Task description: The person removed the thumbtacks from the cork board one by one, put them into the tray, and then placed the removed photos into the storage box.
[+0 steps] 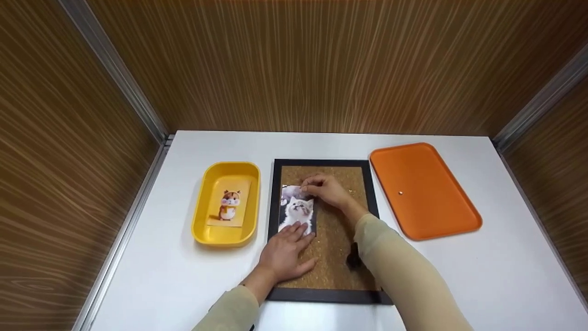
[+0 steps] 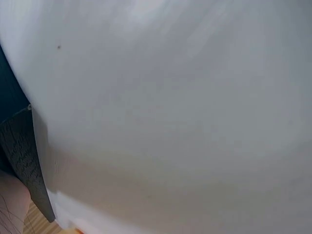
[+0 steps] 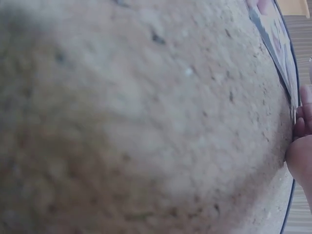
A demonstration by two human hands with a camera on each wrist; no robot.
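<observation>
A photo card of a white kitten point(image 1: 299, 209) lies on the left part of a black-framed cork board point(image 1: 333, 257). My left hand point(image 1: 284, 255) rests spread on the board, its fingertips pressing the card's lower part. At the card's top right corner my right hand point(image 1: 324, 188) pinches what looks like a small push pin, mostly hidden by thumb and forefinger. The right wrist view shows the cork close up, with the right hand point(image 3: 303, 126) at the edge by the card point(image 3: 278, 44). Only the white tabletop point(image 2: 170, 97) fills most of the left wrist view.
Left of the board stands a yellow tray point(image 1: 198, 216) holding a hamster picture card point(image 1: 229, 207). An orange tray point(image 1: 427, 202) lies at the right, with one small white pin-like piece point(image 1: 400, 193) on it. Wood-grain panels point(image 1: 294, 69) enclose the table's back and sides.
</observation>
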